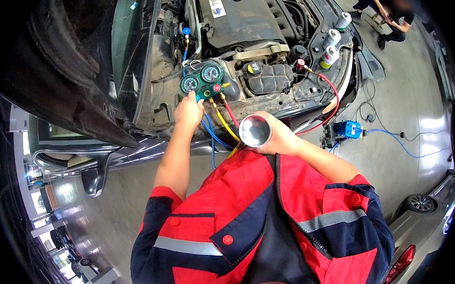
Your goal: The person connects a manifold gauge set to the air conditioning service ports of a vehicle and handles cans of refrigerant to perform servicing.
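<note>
My left hand is closed at the lower left of a green manifold gauge set, its fingers on the blue knob below the left dial. The gauge set rests at the front side of the engine bay, two round dials uppermost and a red knob on its right. Wrapped in my right hand is a metal can, its silvery round end facing up toward me. A yellow hose, a red hose and blue hoses run down from the gauges; the yellow one's lower end is hidden.
Three cans stand along the right fender. A red coupler with a red hose sits by the black reservoir. On the floor is a blue pump with cables. The raised hood is at left. Another person crouches far right.
</note>
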A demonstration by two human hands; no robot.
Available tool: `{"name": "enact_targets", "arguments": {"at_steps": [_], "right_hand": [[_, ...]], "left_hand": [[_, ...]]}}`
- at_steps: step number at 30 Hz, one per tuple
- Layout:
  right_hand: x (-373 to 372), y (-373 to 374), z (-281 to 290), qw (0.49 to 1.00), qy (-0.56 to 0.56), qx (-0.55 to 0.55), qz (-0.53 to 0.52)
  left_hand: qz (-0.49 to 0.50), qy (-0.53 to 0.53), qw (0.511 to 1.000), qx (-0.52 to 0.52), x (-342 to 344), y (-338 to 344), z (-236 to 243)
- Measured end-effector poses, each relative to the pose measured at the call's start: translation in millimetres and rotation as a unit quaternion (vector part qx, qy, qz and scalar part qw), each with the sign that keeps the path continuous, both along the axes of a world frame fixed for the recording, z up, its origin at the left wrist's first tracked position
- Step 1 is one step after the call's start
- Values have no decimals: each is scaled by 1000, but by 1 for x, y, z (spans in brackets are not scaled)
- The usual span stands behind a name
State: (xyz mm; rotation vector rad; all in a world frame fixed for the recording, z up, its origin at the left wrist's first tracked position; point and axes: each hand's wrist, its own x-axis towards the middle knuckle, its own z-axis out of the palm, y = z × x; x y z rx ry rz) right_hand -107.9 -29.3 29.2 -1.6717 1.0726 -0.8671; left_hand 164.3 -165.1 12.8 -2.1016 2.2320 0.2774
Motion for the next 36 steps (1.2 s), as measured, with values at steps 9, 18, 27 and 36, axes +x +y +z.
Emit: {"name": "enact_targets", "arguments": {"at_steps": [9, 18, 27, 36], "right_hand": [[-7, 0, 0, 1000, -3, 8, 4], [-9, -4, 7, 1000, 6, -10, 13], [-11, -3, 8, 999, 28, -21, 20], [-12, -2, 1, 999, 28, -12, 20]], "left_hand": [[-12, 10, 1000, -18, -1, 2, -3], [-29, 0, 999, -16, 2, 5, -3], [-31, -17, 999, -3, 0, 5, -1], [-40, -22, 999, -5, 1, 3, -3]]}}
